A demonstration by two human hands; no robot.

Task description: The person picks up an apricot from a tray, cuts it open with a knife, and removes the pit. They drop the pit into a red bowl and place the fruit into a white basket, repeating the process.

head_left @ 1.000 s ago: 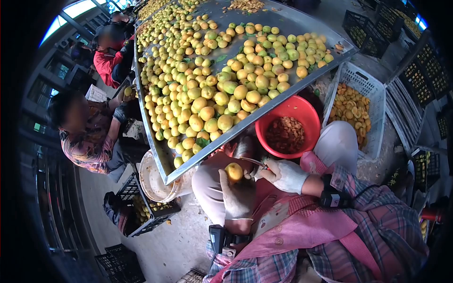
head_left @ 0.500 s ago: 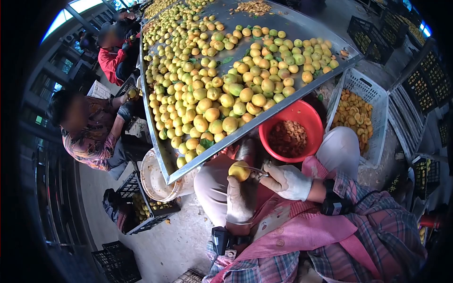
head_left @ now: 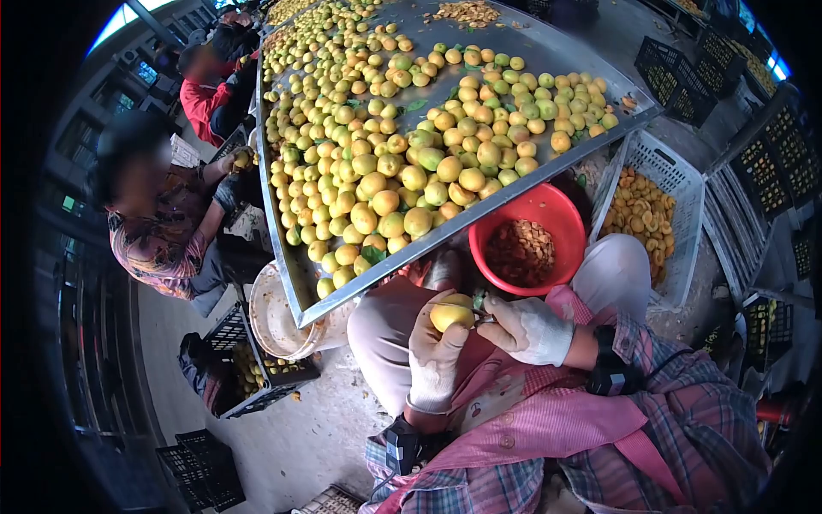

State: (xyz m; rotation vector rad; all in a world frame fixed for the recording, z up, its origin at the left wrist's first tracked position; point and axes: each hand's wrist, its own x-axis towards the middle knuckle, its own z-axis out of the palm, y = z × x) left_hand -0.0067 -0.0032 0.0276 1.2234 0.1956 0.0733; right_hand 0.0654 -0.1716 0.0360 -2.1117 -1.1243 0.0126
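My left hand [head_left: 433,364], in a white knit glove, is closed around a yellow apricot [head_left: 451,313] above my lap. Close beside it, my gloved right hand [head_left: 533,332] grips a small knife [head_left: 484,319] whose thin blade lies against the fruit. Its handle is mostly covered by my fingers, and a bit of green shows at the fingertips. Just beyond my hands stands a red basin [head_left: 571,224] with brown pits in it. Whole apricots [head_left: 411,178] lie heaped on the metal table [head_left: 505,38] in front of me.
Right of the basin, a pale crate [head_left: 681,171] holds halved apricots. A white bucket [head_left: 276,321] stands under the table's near corner, beside a black crate [head_left: 265,398] with fruit. Co-workers [head_left: 167,231] sit along the left side; black crates [head_left: 672,79] stand at the far right.
My left hand has turned and shifted slightly so the apricot sits lower and further right, nearer my right hand. The view has tilted a little.
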